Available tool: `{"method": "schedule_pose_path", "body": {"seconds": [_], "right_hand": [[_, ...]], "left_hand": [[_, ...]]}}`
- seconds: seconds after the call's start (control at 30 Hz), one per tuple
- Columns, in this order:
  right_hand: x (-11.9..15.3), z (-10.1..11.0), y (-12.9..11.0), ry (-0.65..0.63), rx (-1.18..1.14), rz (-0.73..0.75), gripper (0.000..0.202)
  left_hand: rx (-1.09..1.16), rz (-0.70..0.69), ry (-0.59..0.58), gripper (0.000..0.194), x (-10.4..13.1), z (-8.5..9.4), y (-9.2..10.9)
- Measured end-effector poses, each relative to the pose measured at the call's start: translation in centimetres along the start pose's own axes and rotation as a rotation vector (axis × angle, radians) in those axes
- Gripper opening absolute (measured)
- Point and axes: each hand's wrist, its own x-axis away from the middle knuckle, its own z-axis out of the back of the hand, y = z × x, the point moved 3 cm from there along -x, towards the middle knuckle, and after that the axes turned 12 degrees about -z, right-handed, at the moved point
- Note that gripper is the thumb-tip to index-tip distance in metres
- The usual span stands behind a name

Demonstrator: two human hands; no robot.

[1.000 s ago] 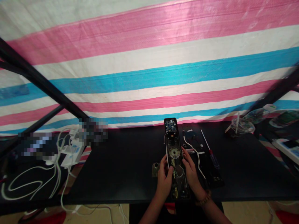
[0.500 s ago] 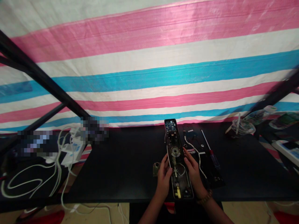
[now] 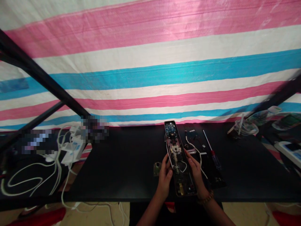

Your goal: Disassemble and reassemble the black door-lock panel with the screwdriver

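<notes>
An opened long black electronic door lock housing (image 3: 176,160) is held lengthwise between my hands. Its blue circuit board (image 3: 170,128) shows at the far end, a round pale part (image 3: 175,150) near the middle and a brass cylinder (image 3: 181,189) at the near end. White wires run along its left side and loop inside it. My left hand (image 3: 165,175) grips the left edge, thumb on the rim. On the opposite edge my right hand (image 3: 194,166) has its fingers wrapped around the side, partly hidden. Just left of my left hand lies a small metal plate with a round hole (image 3: 157,169).
Right of the lock lie a white cable (image 3: 196,148), a screwdriver (image 3: 213,153) and small parts on the black table (image 3: 124,166). Tangled white cords (image 3: 57,166) and boxes stand left. Plastic bags (image 3: 245,127) and a white device (image 3: 290,152) are at right. Striped sheeting hangs behind.
The lock housing has tilted slightly in my hands, its near end shifting right and a little up. More light falls on its inner parts. Both hands keep their grip.
</notes>
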Motion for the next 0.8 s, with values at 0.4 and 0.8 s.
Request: {"method": "schedule_pose_path", "body": {"seconds": [0.4, 0.8], "right_hand": [[0.16, -0.27, -0.34, -0.037, 0.026, 0.028, 0.054], [0.01, -0.36, 0.33, -0.09, -0.007, 0.027, 0.061]], "left_hand": [[0.006, -0.024, -0.029, 0.101, 0.47, 0.09, -0.6], [-0.174, 0.019, 0.096, 0.072, -0.04, 0.23, -0.35]]}}
